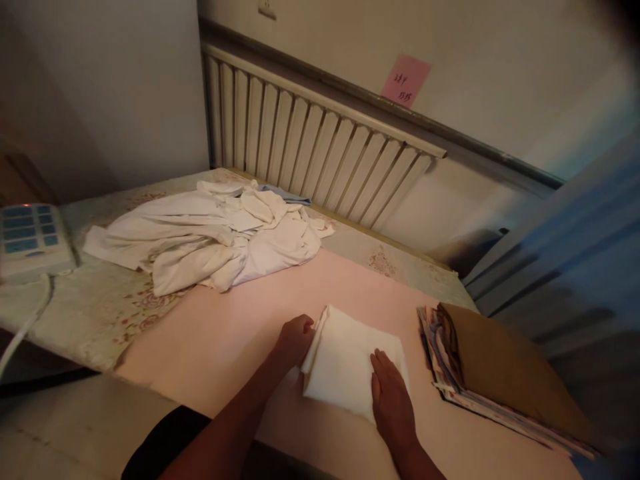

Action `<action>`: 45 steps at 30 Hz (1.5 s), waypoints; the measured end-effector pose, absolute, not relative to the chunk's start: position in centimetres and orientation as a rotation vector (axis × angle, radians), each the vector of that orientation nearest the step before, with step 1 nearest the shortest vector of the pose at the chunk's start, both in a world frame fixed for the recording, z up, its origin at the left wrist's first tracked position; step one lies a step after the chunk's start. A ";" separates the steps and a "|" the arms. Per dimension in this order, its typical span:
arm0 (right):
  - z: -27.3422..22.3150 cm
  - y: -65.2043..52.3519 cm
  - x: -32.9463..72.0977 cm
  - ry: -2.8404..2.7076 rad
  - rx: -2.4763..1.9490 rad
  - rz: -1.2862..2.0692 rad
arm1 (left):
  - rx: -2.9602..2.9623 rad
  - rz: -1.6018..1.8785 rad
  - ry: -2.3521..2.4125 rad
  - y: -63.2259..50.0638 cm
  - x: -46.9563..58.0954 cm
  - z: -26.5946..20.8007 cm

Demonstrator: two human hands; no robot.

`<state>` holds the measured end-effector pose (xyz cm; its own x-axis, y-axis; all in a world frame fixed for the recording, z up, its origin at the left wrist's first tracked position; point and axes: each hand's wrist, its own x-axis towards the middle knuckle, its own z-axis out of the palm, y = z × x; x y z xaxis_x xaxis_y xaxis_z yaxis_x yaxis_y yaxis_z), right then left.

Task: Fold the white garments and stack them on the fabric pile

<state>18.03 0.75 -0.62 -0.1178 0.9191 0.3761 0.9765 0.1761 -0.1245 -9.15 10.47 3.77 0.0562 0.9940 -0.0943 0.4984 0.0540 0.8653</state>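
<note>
A white cloth (350, 363), folded into a thick square, lies on a pink sheet (240, 333) in front of me. My left hand (295, 340) is at its left edge with the fingers curled in against the layered fold; the fingertips are partly hidden. On the right part of the cloth rests my right hand (393, 397), flat, its fingers stretched out and holding nothing. Farther back and to the left is a loose heap of crumpled white garments (200, 233), overlapping the pink sheet.
To the right stands a stack of folded fabrics (500, 360) with a brown one on top. A power strip (33, 240) with a white cable sits at the table's left end. Behind the flower-patterned tabletop (135, 310) are a radiator (300, 143) and, at right, a blue curtain (560, 267).
</note>
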 end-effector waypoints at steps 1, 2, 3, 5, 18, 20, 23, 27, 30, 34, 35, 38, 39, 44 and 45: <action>-0.6 0.7 18.0 -2.094 -1.792 -0.218 | 1.554 0.792 1.547 10.4 -9.1 3.7; -0.6 0.7 18.0 -2.092 -1.790 -0.220 | 1.558 0.784 1.546 10.4 -9.1 3.7; -0.6 0.7 18.0 -2.091 -1.788 -0.221 | 1.561 0.776 1.544 10.4 -9.2 3.8; -0.5 0.7 17.9 -2.090 -1.785 -0.218 | 1.568 0.755 1.540 10.3 -9.2 3.9; -0.1 0.6 17.7 -2.066 -1.787 -0.185 | 1.617 0.645 1.445 9.7 -9.5 5.4; 0.0 0.6 17.6 -2.062 -1.777 -0.177 | 1.622 0.642 1.436 9.7 -9.5 5.4; 0.1 0.5 17.6 -2.065 -1.773 -0.175 | 1.624 0.640 1.431 9.7 -9.5 5.4; 0.2 0.5 17.6 -2.074 -1.777 -0.181 | 1.628 0.640 1.433 9.7 -9.4 5.2; 0.1 0.5 17.6 -2.071 -1.777 -0.187 | 1.639 0.644 1.436 9.7 -9.4 5.0; 0.0 0.6 17.6 -2.066 -1.773 -0.186 | 1.654 0.650 1.442 9.7 -9.4 4.8; 0.0 0.6 17.6 -2.065 -1.770 -0.183 | 1.655 0.649 1.444 9.7 -9.4 4.8; -0.1 0.6 17.6 -2.060 -1.775 -0.172 | 1.660 0.640 1.447 9.7 -9.4 4.7; -0.1 0.6 17.6 -2.059 -1.778 -0.171 | 1.662 0.637 1.447 9.7 -9.4 4.7; -0.1 0.6 17.6 -2.054 -1.773 -0.173 | 1.670 0.639 1.476 9.6 -9.3 4.8; 0.0 0.6 17.6 -2.051 -1.770 -0.174 | 1.666 0.643 1.495 9.6 -9.3 4.8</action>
